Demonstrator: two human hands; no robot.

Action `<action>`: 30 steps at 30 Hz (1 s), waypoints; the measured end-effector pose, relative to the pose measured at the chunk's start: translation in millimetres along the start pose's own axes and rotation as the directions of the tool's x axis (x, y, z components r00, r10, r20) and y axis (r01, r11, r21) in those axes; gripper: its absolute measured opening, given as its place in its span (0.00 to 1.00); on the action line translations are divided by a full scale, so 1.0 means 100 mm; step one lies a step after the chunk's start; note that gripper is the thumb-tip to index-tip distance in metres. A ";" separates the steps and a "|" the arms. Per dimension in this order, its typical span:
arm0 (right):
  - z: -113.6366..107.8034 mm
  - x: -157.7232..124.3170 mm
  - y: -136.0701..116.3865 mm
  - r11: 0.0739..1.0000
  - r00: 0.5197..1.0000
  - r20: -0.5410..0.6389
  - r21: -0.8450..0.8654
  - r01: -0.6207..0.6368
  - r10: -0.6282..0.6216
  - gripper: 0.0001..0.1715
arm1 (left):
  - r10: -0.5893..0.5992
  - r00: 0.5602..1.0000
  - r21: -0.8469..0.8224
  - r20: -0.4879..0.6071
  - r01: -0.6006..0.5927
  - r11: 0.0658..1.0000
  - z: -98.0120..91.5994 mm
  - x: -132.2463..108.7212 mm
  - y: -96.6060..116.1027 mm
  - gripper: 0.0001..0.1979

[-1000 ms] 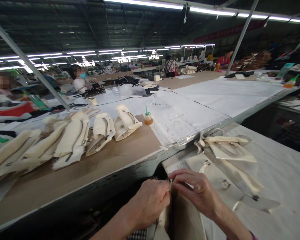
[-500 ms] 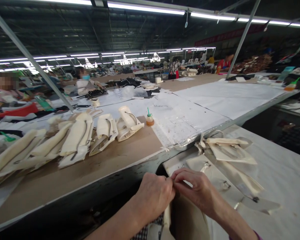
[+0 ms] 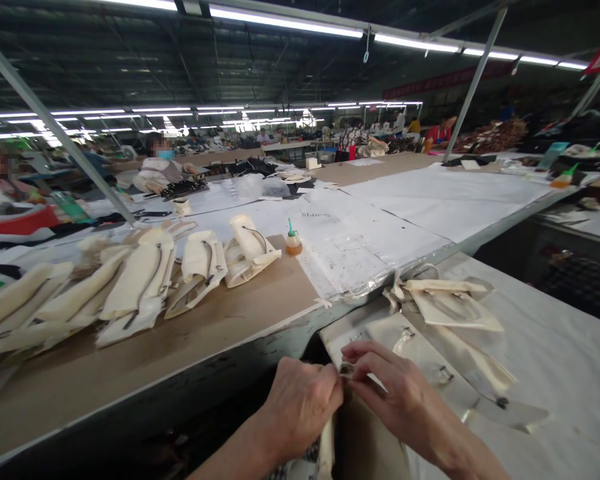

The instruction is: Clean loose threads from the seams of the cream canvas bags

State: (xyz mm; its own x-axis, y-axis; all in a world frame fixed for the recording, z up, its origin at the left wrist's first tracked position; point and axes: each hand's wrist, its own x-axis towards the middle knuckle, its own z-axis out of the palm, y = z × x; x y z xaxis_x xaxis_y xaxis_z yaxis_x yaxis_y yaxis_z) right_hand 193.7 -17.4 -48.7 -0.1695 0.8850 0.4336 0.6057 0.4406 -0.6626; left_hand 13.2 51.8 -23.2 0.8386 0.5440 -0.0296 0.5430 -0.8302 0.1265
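In front of me, low in the view, my left hand [image 3: 303, 403] is closed in a fist on the upper edge of a cream bag piece [image 3: 373, 440], which hangs down below my hands. My right hand [image 3: 387, 387] meets it from the other side, thumb and fingertips pinched on a small metal fitting [image 3: 347, 369] at that same edge. My fingers partly cover the fitting, so its exact shape is unclear. On the pale table right of my hands lie cream bag parts [image 3: 423, 347] with metal buckles.
A row of cream bag parts [image 3: 140, 283] lies on the brown board [image 3: 260, 303] at left. Behind stands a glue bottle [image 3: 293, 243] with a green nozzle. A metal post [image 3: 475, 87] rises at right. A co-worker [image 3: 163, 167] sits across the table.
My left hand has lowered slightly, and the small metal fitting now shows between my hands. The right fingers have shifted a little over it. The whole view has turned slightly to the right.
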 end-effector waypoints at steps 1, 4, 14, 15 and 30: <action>0.00 0.00 0.00 1.000 1.000 -0.018 -0.004 0.008 -0.008 0.09 | -0.013 1.000 -0.007 0.006 0.013 1.000 -0.01 0.00 0.00 0.14; 0.00 0.01 -0.01 0.999 1.000 -0.022 -0.036 0.020 -0.021 0.08 | -0.030 1.000 -0.029 0.010 0.030 0.999 -0.01 0.01 0.00 0.14; 0.02 0.01 -0.02 0.953 0.993 -0.034 -0.287 0.102 -0.117 0.09 | -0.034 0.998 -0.072 -0.054 0.031 0.997 0.05 -0.01 -0.04 0.16; 0.03 0.01 -0.01 0.953 0.991 -0.048 -0.284 0.107 -0.125 0.09 | -0.032 0.998 -0.074 -0.060 0.027 0.997 0.05 -0.01 -0.04 0.16; -0.04 0.03 -0.08 0.958 0.998 0.013 -0.283 0.055 -0.054 0.09 | -0.012 0.988 -0.070 -0.156 0.001 0.998 0.12 -0.01 -0.03 0.15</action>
State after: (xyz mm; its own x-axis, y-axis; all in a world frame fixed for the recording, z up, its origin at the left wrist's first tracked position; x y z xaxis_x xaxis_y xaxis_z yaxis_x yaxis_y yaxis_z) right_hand 191.5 -19.0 -38.9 -0.2120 0.8618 0.4607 0.7903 0.4285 -0.4379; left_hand 11.5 52.4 -35.5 0.8148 0.5664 0.1237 0.5395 -0.8189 0.1957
